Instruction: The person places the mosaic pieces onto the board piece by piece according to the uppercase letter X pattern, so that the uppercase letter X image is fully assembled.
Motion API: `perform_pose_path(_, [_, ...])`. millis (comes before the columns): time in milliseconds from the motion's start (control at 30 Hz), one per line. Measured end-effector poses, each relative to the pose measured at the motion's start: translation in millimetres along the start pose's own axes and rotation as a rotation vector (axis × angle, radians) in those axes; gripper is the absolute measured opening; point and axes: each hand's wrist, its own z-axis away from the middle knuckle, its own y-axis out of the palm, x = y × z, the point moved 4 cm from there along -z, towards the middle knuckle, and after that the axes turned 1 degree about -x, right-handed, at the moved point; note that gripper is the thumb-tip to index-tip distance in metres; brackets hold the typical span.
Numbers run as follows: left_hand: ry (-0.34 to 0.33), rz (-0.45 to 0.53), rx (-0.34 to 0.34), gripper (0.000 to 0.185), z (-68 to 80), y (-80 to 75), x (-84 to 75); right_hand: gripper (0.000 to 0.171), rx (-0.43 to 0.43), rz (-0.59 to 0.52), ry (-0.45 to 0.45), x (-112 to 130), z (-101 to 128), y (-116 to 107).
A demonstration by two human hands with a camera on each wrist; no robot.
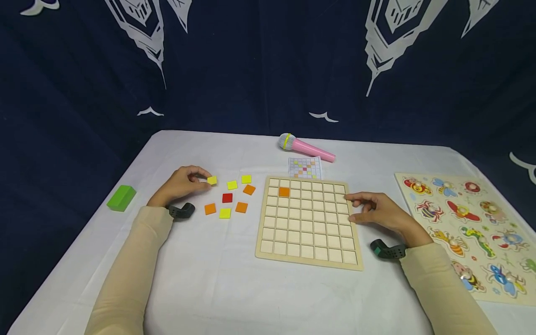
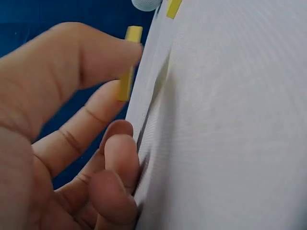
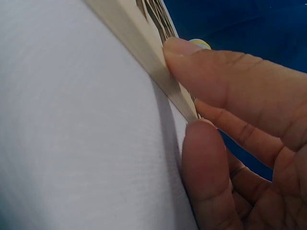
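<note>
My left hand (image 1: 184,182) pinches a small yellow square tile (image 2: 129,62) between thumb and finger, just over the cloth in the left wrist view. Near it lie loose tiles: a red tile (image 1: 227,198), yellow ones such as the front yellow tile (image 1: 224,213), and orange ones such as the left orange tile (image 1: 210,209). At centre is a wooden grid board (image 1: 309,263) with one orange tile (image 1: 284,191) in its upper left part. The thumb and fingertips of my right hand (image 1: 378,211) rest against the board's right edge, the fingers loosely bent.
Behind the board lie a printed card with a coloured grid (image 1: 304,168) and a pink toy microphone (image 1: 310,148). A green block (image 1: 121,198) is at the far left. An insect picture puzzle board (image 1: 469,223) covers the right side of the white-clothed table (image 1: 209,288).
</note>
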Motion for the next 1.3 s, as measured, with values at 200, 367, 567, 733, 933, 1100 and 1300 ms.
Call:
perform_pose_path(200, [0.013,0.075,-0.032,0.036,1.1,-0.7,-1.9,0.062,-0.003,0.008,0.012,2,1,0])
perform_pose_path(367, [0.024,0.118,-0.042,0.036,0.8,-1.4,-4.6,0.061,0.004,0.000,0.005,1,0,0])
perform_pose_path(567, [0.048,0.140,-0.029,0.036,0.4,0.6,-10.5,0.061,0.008,-0.011,0.004,1,1,1])
perform_pose_path(733, [0.068,0.146,-0.031,0.036,0.5,3.4,-18.5,0.061,0.007,-0.011,0.004,1,1,1])
perform_pose_path(933, [0.095,0.154,-0.014,0.035,2.0,7.9,-32.6,0.062,0.008,-0.012,0.011,1,0,2])
perform_pose_path(1100, [0.129,0.128,-0.010,0.036,2.4,13.6,-44.0,0.062,0.006,-0.009,0.012,1,0,1])
perform_pose_path(1300, [0.174,0.100,0.006,0.035,5.8,20.8,-61.2,0.062,0.003,-0.010,0.017,2,1,1])
